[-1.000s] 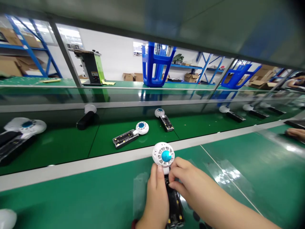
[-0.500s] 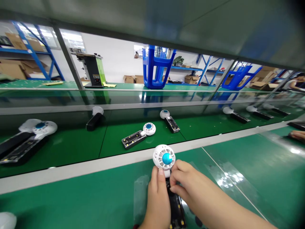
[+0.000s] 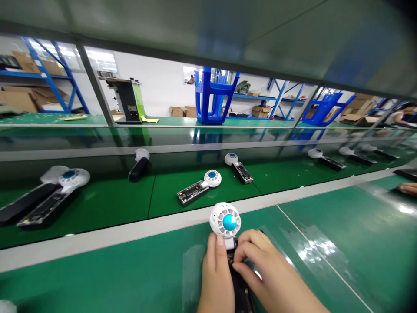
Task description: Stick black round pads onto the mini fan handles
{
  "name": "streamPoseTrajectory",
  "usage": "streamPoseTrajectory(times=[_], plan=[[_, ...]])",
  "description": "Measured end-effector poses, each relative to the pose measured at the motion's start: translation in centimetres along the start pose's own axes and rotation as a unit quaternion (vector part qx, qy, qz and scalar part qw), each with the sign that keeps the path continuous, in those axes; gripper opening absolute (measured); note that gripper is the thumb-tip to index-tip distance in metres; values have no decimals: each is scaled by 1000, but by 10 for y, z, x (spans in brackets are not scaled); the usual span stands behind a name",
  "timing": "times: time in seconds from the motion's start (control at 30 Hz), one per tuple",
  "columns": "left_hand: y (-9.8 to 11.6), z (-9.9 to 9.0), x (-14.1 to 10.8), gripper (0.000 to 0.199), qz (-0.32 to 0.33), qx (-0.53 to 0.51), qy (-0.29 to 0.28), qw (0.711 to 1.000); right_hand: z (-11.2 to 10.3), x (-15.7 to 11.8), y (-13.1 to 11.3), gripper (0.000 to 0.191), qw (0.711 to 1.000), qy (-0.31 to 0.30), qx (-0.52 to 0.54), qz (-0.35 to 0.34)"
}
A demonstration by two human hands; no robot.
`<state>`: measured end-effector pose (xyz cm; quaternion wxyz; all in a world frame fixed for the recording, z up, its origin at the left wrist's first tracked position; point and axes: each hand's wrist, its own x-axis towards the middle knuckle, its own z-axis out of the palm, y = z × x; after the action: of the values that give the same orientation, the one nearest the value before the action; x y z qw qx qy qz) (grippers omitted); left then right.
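Observation:
A handheld fan (image 3: 225,221), with a white slotted head, blue hub and open black handle, is in front of me, head pointing away. My left hand (image 3: 216,274) is closed around its neck and upper handle from the left, thumb just below the head. My right hand (image 3: 256,258) comes from the right with thumb and forefinger pinched over the top of the handle's circuit board. What sits between those fingertips is hidden. Much of the handle (image 3: 240,284) lies in shadow between both hands.
Beyond a pale rail (image 3: 130,228) runs a green conveyor belt (image 3: 114,204) carrying several similar fans, such as one fan (image 3: 194,191) with its board exposed. Clear tape (image 3: 193,265) lies on my green bench. A low shelf (image 3: 208,34) hangs overhead. A co-worker's hand (image 3: 408,188) is at far right.
The fans on the belt have shifted to the right. My left hand keeps its hold on the fan. My right hand's fingers stay pinched near the neck, slightly lower in view.

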<state>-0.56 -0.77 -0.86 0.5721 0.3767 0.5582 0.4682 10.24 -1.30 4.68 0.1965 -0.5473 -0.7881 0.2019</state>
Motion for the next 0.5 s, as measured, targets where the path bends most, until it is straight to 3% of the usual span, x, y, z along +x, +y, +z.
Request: streamPoseTrajectory(times=[0.1, 0.17, 0.23, 0.33, 0.5], plan=[[-1, 0, 0, 49, 9, 3, -4, 1000, 10, -3, 12, 20, 996, 23, 77, 43], [-2, 1, 0, 50, 4, 1, 0, 1000, 17, -4, 19, 40, 979, 21, 175, 103], [-4, 2, 0, 51, -4, -2, 19, 1000, 23, -3, 23, 58, 947, -21, 289, 142], [-5, 3, 0, 50, 2, -5, 60, 998, 30, -2, 22, 57, 914, -75, 377, 131], [-10, 3, 6, 54, 7, 24, 57, 998, 29, -2, 22, 50, 904, -45, 413, 102]])
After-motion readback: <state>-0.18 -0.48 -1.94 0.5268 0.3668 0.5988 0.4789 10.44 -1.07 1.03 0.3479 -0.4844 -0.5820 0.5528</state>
